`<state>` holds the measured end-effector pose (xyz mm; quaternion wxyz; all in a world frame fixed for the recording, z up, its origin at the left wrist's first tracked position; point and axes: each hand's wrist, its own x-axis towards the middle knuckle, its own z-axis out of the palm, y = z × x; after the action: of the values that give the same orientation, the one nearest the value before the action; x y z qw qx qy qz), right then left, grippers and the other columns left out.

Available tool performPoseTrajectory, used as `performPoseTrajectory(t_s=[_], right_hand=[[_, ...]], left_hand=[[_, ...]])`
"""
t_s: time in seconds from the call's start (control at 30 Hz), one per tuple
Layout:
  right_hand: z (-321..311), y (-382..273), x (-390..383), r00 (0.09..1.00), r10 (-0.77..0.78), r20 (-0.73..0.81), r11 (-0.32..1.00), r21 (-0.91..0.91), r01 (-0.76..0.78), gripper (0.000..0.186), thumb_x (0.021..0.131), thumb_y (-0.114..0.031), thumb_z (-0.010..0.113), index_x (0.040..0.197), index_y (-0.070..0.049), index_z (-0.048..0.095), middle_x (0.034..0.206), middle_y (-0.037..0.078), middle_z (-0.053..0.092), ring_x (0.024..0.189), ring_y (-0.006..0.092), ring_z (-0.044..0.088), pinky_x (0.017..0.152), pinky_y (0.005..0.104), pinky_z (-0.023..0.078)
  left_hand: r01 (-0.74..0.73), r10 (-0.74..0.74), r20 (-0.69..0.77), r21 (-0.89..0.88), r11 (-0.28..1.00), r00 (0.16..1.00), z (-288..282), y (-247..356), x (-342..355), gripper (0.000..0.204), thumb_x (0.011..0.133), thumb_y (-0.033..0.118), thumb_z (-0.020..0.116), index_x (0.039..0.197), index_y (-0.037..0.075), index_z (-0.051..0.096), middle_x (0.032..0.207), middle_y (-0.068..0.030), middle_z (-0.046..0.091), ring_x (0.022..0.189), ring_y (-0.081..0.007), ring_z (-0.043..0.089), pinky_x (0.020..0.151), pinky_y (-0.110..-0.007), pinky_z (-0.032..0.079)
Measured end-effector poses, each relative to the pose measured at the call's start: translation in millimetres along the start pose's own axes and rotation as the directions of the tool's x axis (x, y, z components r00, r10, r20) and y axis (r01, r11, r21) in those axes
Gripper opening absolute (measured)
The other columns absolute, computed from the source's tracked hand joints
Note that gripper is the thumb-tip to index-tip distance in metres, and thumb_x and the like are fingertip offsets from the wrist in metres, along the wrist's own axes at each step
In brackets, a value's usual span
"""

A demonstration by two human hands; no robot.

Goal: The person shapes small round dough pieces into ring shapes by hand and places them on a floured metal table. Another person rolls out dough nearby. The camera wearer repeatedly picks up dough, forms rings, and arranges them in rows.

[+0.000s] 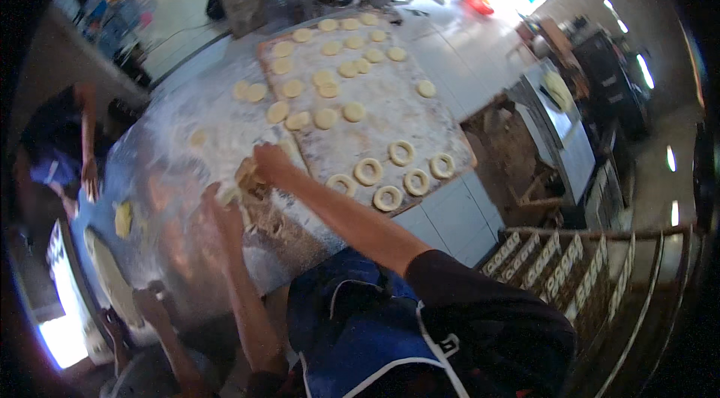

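My left hand (222, 212) is closed over the floury metal table (169, 173), with a pale piece of dough (230, 194) at its fingers. Just to the right and a little farther off, my right hand (273, 164) is curled into a fist at the board's left edge. Whatever it grips is hidden. Beyond it lies a floured board (386, 132) bearing many flat dough discs (325, 119). Several dough rings (368, 172) rest on its near right part. More discs (256, 92) lie on the metal left of the board.
At the left, one co-worker's hand (91, 179) rests near a dough lump (123, 219). Another's hand (152, 305) is beside a long dough strip (112, 278). A rack (559, 274) with rows of rings stands at lower right. A metal-topped stand (562, 139) is farther right.
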<state>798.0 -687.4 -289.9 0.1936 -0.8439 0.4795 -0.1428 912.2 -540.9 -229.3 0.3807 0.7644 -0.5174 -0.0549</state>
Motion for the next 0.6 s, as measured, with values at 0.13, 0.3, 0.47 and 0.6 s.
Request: performPoseTrajectory(t_s=[0.13, 0.3, 0.47, 0.6], right_hand=[[-20, -2, -22, 0.994, -0.065, -0.085, 0.986, 0.151, 0.077, 0.014, 0.068, -0.011, 0.068, 0.079, -0.004, 0.064, 0.083, 0.019, 0.067, 0.079, 0.0381, 0.066, 0.068, 0.0439, 0.051], [-66, -3, -78, 0.997, 0.078, 0.03, 0.586, 0.807, -0.07, 0.038, 0.067, -0.015, 0.078, 0.095, -0.002, 0.056, 0.077, 0.012, 0.061, 0.072, 0.0265, 0.062, 0.063, 0.0394, 0.049], [-95, -8, -107, 0.979, 0.193, -0.062, 0.562, 0.825, -0.059, 0.047, 0.073, -0.005, 0.076, 0.108, -0.002, 0.045, 0.07, 0.007, 0.059, 0.064, 0.0147, 0.056, 0.056, 0.0312, 0.045], [-116, 3, -116, 0.992, 0.123, -0.033, 0.623, 0.781, -0.051, 0.046, 0.075, -0.003, 0.073, 0.11, -0.005, 0.045, 0.073, 0.008, 0.059, 0.068, 0.0152, 0.055, 0.061, 0.0317, 0.046]], left_hand=[[0.166, -0.152, 0.079, -0.218, 0.962, 0.985, 3, -8, -3, 0.031, 0.088, 0.006, 0.064, 0.118, -0.001, 0.058, 0.107, -0.0132, 0.059, 0.1, -0.0261, 0.058, 0.085, -0.037, 0.048], [0.382, -0.246, 0.305, -0.558, 0.737, 0.92, 21, 23, -20, 0.028, 0.095, 0.012, 0.062, 0.119, -0.003, 0.06, 0.108, -0.0113, 0.062, 0.099, -0.0187, 0.061, 0.083, -0.033, 0.053], [0.537, -0.271, 0.471, -0.639, 0.551, 0.839, 26, 62, -23, 0.025, 0.095, 0.013, 0.062, 0.113, -0.005, 0.06, 0.101, -0.0113, 0.063, 0.089, -0.0163, 0.063, 0.077, -0.029, 0.055], [0.548, -0.282, 0.471, -0.738, 0.393, 0.836, 35, 88, -28, 0.03, 0.098, 0.008, 0.056, 0.125, 0.001, 0.046, 0.114, -0.0122, 0.057, 0.102, -0.0171, 0.058, 0.086, -0.029, 0.052]])
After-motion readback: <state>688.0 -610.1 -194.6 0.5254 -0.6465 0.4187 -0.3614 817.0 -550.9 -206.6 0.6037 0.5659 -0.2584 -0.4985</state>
